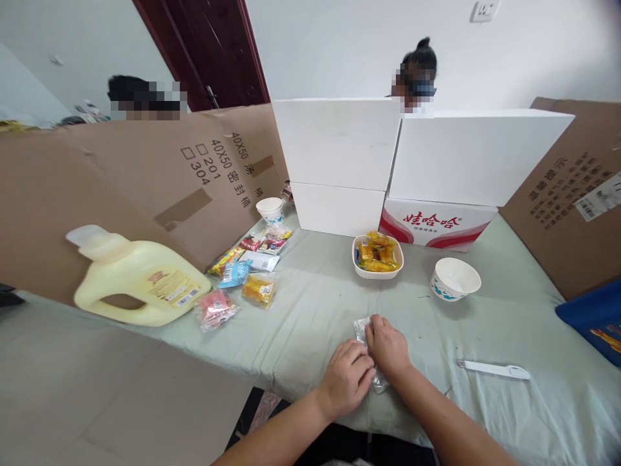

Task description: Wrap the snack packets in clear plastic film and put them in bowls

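Observation:
At the front of the cloth-covered table lies a narrow, see-through strip of bubble wrap [360, 327], running lengthwise away from me. My left hand [345, 375] presses on its left side with fingers curled over it. From the other side, my right hand [388, 344] closes its bent fingers on the upper part. Both hands cover much of the middle; a crinkled end shows below them. Beyond the hands is a white bowl [377, 274] filled with yellow-wrapped snacks. To its right stands a paper bowl [455, 279] with a blue pattern.
A white box cutter [493, 369] lies at right, near a blue container [594, 320]. Snack packets [259, 290] and a large yellow jug [145, 278] are at left. White boxes [339, 149] and a cardboard sheet [194, 175] wall the table; two people are behind.

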{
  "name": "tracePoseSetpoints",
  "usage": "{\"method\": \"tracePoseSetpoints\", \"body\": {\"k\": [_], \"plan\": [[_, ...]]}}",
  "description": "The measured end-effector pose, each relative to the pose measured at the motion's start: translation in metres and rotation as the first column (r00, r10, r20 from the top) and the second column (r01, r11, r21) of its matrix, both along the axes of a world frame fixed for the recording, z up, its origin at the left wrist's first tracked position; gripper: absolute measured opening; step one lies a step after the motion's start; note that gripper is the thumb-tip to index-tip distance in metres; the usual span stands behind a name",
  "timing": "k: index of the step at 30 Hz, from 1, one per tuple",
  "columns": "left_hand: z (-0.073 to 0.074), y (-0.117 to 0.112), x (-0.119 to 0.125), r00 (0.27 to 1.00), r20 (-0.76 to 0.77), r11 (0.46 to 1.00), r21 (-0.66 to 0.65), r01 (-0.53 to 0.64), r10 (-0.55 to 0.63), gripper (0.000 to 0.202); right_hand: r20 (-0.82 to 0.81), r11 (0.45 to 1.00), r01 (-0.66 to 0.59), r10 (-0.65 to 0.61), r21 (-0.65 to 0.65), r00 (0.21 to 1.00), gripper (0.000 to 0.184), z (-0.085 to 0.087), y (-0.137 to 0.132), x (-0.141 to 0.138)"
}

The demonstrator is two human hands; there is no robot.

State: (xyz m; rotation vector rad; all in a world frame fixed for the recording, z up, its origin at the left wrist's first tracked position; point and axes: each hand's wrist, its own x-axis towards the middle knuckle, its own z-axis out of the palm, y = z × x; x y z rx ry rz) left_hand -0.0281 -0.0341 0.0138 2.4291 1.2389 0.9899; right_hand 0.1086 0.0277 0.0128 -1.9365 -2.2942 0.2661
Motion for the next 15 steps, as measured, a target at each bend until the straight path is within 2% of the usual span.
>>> {"method": "tracePoseSetpoints", "body": {"k": [6, 12, 14, 15], "plan": [[0.0, 0.026, -0.003, 0.989, -0.149, 0.997, -0.067, -0.03, 0.02, 0.014, 0.039, 0.998, -0.025, 0.023, 0.051, 0.999, 0.017, -0.001, 0.003, 0.003], [-0.004, 0.025, -0.001, 0.984, -0.179, 0.995, -0.1, -0.024, 0.006, 0.005, 0.085, 0.989, -0.002, -0.011, 0.148, 0.996, 0.023, 0.009, 0.015, 0.035], [-0.004, 0.025, -0.002, 0.986, -0.168, 0.996, -0.09, -0.023, 0.008, 0.006, 0.086, 0.982, -0.044, 0.029, 0.184, 0.996, 0.024, 0.012, 0.011, 0.047], [-0.004, 0.024, -0.002, 0.987, -0.163, 0.997, -0.08, -0.024, 0.01, 0.009, 0.081, 0.972, -0.104, 0.089, 0.213, 0.993, 0.026, 0.013, 0.006, 0.052]]}}
